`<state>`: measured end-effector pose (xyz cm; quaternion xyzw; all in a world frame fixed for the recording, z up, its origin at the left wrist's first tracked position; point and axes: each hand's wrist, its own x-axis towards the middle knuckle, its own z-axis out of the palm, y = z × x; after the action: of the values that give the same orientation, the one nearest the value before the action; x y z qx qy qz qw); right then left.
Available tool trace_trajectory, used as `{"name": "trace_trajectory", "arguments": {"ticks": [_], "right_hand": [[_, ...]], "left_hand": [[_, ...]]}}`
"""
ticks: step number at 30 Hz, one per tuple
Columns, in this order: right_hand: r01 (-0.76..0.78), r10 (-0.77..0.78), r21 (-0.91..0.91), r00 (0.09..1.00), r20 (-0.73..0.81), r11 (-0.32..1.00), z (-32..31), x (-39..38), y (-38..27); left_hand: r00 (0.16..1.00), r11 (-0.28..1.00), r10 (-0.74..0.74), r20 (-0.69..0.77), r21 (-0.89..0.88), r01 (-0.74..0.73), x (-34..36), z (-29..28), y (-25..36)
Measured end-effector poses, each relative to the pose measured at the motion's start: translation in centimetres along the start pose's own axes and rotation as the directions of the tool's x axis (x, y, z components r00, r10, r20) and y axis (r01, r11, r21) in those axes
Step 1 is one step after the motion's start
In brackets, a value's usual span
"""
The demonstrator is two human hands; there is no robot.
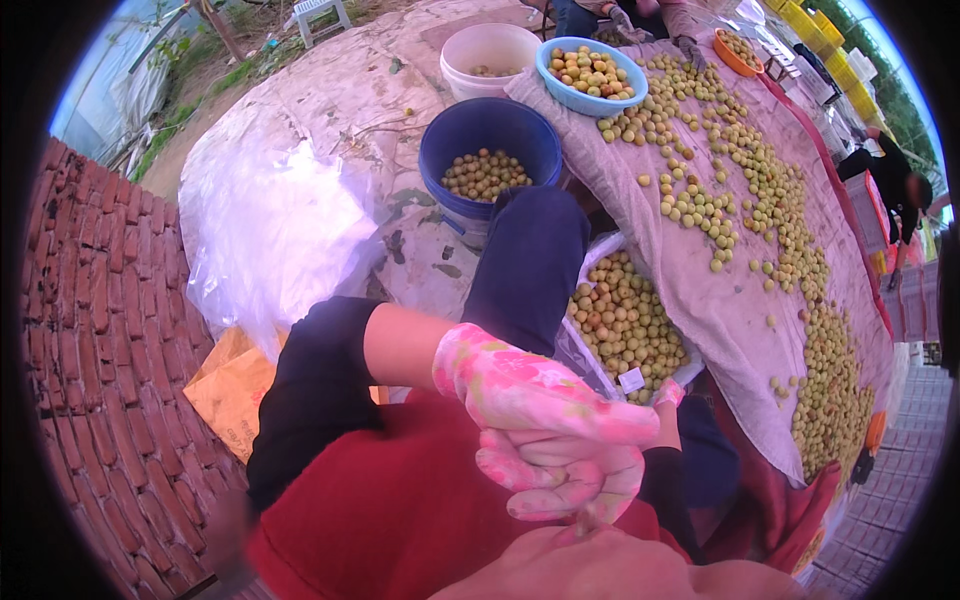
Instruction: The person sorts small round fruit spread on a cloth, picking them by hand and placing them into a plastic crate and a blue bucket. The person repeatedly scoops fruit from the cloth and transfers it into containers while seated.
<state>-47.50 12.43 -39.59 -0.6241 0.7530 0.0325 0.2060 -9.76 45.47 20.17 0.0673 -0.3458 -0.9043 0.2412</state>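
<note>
My left hand (550,430), in a pink patterned glove smeared with yellow-green, is raised close in front of me. Its lower fingers curl inward, and a small brownish bit shows at the fingertips, too blurred to name. Behind it, only part of my right hand (668,392) shows, in a pink glove at the near edge of a bag-lined container (690,370); its fingers are hidden. Small round yellow-green fruits (625,310), some tinged reddish brown, fill that container between my legs. A small white label (631,380) lies on them.
Ahead stand a blue bucket (435,160) part filled with fruits, a white bucket (455,45) and a light-blue basin (565,95). More fruits spread over a cloth-covered table (700,300) on the right. Clear plastic sheeting (280,230) lies left. A co-worker's gloved hands (690,50) are across the table.
</note>
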Motion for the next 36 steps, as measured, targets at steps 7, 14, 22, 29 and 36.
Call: {"name": "trace_trajectory", "arguments": {"ticks": [7, 14, 22, 29, 36], "right_hand": [[-0.029, 0.03, -0.034, 0.999, 0.015, 0.999, 0.3, -0.1, 0.8], [-0.024, 0.027, -0.096, 0.999, 0.027, 0.995, 3.2, 2.2, 4.0], [-0.062, 0.061, -0.17, 0.998, -0.012, 0.983, 2.2, 0.5, 1.7], [-0.126, 0.125, 0.002, 0.985, 0.119, 0.992, -7.4, -3.7, -3.2], [0.871, -0.654, -0.457, 0.454, 0.605, 0.183, -19.8, 2.0, -9.4]], "left_hand": [[1.0, 0.991, -0.027, 0.002, -0.135, 0.027, -1.2, -1.6, 0.7], [0.99, 0.99, 0.049, -0.132, -0.122, -0.065, -2.5, -4.9, 1.0], [0.068, 0.61, 0.792, -0.606, 0.789, -0.069, -19.0, -14.8, 1.9], [-0.005, 0.391, 0.618, -0.786, 0.313, -0.865, -20.6, -21.7, 4.8], [0.172, 0.313, 0.935, -0.311, 0.95, 0.012, 0.9, -29.0, 9.4]]}}
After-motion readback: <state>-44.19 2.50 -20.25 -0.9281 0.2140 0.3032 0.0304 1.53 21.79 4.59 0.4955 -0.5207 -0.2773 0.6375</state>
